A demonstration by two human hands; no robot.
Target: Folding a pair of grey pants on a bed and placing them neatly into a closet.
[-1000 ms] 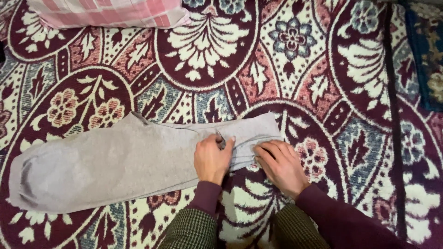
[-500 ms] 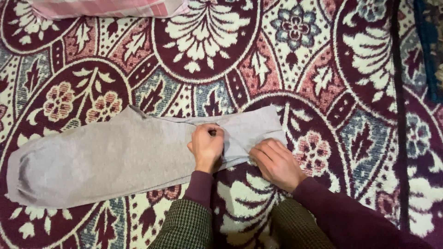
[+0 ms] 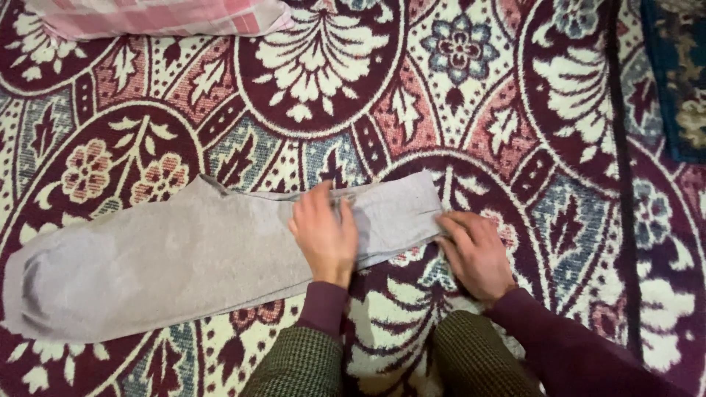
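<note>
From the head camera, looking down: your left hand [image 3: 324, 237] lies flat, palm down, fingers together, pressing on the grey trousers [image 3: 169, 254], near their narrow end. Your right hand [image 3: 476, 254] sits well apart from it, to the right, with its fingertips touching that end's short edge; whether they pinch the cloth or only press on it cannot be told. The trousers lie folded lengthwise on the rug [image 3: 529, 110], stretching from your right fingertips far out past your left hand, where they widen. Their far long edge runs just beyond your left fingertips; the near edge passes under your left wrist. Beyond both hands and to the right of your right hand, the patterned rug lies bare. A pink checked cushion [image 3: 158, 16] rests far beyond your left hand at the top edge. Your knees [image 3: 397, 360] sit just below your wrists.
</note>
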